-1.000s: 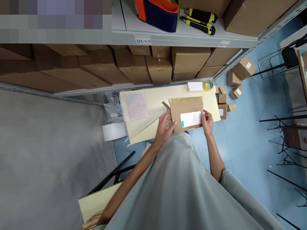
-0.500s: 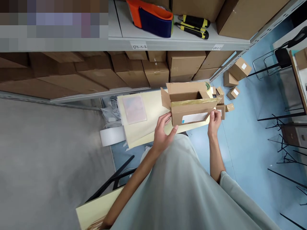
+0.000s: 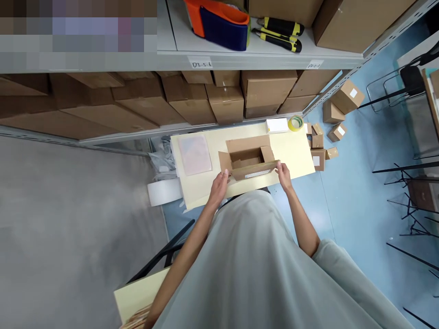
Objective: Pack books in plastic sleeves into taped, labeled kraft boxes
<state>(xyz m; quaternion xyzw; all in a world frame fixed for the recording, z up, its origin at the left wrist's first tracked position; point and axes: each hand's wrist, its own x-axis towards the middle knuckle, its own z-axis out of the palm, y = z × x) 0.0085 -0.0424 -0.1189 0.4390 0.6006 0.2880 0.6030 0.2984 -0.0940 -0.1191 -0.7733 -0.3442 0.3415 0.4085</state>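
An open cardboard box (image 3: 249,172) with its flaps up sits on the pale yellow tabletop (image 3: 295,155), a white label on its front side. My left hand (image 3: 218,186) is closed at its front left corner, fingertips against the cardboard. My right hand (image 3: 284,177) pinches the right end of the front flap, which has a strip of tape along its edge. The part of the inside that shows is bare cardboard. Behind the box lie a small white box (image 3: 277,125) and a roll of tape (image 3: 295,122).
A pinkish sheet (image 3: 196,155) lies on the table's left part. A white roll (image 3: 165,192) and grey plastic bags (image 3: 162,157) are left of it. Shelving with cartons (image 3: 226,104) and utility knives (image 3: 280,34) stands behind. Small boxes (image 3: 318,159) are to the right.
Both hands have brought the cardboard box down and slightly left onto the table, its opening now facing up more. The small white box and tape roll behind it have come into full view.
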